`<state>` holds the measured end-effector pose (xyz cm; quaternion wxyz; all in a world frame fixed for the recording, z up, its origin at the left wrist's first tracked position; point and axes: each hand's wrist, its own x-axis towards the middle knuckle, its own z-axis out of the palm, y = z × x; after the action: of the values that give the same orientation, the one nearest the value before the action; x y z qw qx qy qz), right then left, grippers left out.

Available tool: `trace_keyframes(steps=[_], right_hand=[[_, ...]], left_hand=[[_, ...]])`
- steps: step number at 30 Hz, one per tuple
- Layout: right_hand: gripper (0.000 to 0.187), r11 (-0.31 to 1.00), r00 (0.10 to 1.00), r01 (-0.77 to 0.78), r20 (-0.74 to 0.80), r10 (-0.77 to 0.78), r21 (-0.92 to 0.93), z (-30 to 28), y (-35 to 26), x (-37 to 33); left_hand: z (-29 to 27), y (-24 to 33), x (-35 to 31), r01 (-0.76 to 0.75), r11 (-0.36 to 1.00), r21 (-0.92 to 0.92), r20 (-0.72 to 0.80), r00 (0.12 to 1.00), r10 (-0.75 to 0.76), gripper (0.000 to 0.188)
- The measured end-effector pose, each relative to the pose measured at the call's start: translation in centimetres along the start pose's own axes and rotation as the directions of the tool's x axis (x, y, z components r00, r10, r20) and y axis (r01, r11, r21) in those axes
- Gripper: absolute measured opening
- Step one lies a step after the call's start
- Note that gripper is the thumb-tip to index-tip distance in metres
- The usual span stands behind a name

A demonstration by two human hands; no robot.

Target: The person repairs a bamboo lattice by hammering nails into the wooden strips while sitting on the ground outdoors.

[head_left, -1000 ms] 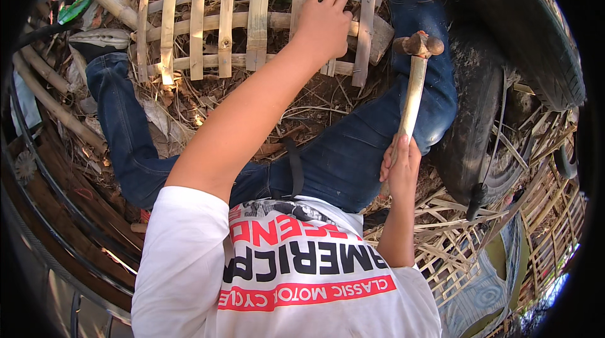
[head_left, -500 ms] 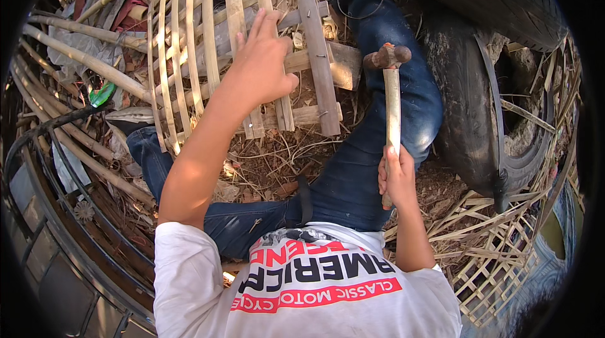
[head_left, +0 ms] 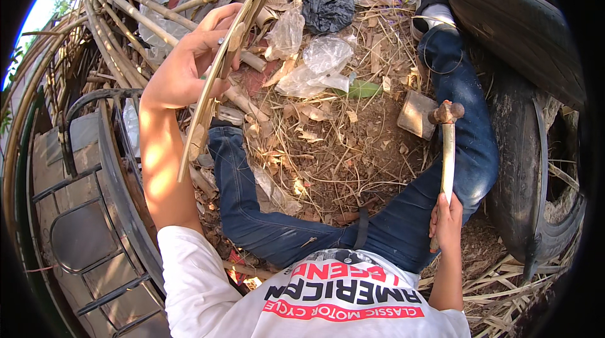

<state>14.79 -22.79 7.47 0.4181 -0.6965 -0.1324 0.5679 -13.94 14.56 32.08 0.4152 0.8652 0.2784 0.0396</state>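
1. While the half-curled left hand (head_left: 186, 67) holds the bamboo panel (head_left: 205, 111) edge-on, far left, its crosspieces (head_left: 236, 37) look attached.
2. Closed right hand (head_left: 447, 221) grips the hammer (head_left: 448, 155), right; what remains cannot be told.

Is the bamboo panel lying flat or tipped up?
Tipped up: the left hand holds the bamboo slat panel, which shows nearly edge-on, as a narrow strip.

One wide fisheye view from the wearer's head, facing steeply down and forward, white printed T-shirt (head_left: 340, 300) filling the near edge, bare left hand (head_left: 183, 73) and bare right hand (head_left: 447, 221) close below, littered brown ground (head_left: 353, 174) beyond, black rubber tyres (head_left: 504, 23) at far right.
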Motion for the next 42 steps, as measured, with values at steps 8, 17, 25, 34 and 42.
trace_keyframes(steps=[8, 17, 25, 34, 42], right_hand=[[0.032, 0.998, 0.999, -0.02, -0.04, 0.017, -0.057, 0.3, 0.0, 0.2], [0.027, 0.998, 1.0, 0.027, -0.008, -0.027, -0.054, 0.9, -0.2, 0.0], [0.029, 0.995, 0.996, 0.09, -0.017, -0.089, 0.048, 0.8, 0.4, -0.7], [0.028, 0.988, 0.993, 0.103, -0.061, -0.097, 0.117, 0.5, 0.9, -0.6], [0.024, 0.99, 0.989, 0.135, -0.068, -0.132, 0.038, 0.8, 0.8, -0.9]], left_hand=[[-1.9, -0.3, -2.3, 0.111, 0.994, -0.023, -0.154, 0.982, -0.113, 0.1], [2.3, 0.0, -1.4, -0.049, 0.972, 0.228, -0.119, 0.99, 0.078, 0.037], [15.3, -2.4, 3.4, 0.002, 0.915, 0.404, -0.108, 0.993, 0.046, 0.034], [25.8, -5.8, 7.4, 0.095, 0.754, 0.65, 0.016, 0.99, -0.139, 0.04], [31.8, -11.2, 7.7, 0.128, 0.654, 0.745, -0.06, 0.99, -0.126, 0.045]])
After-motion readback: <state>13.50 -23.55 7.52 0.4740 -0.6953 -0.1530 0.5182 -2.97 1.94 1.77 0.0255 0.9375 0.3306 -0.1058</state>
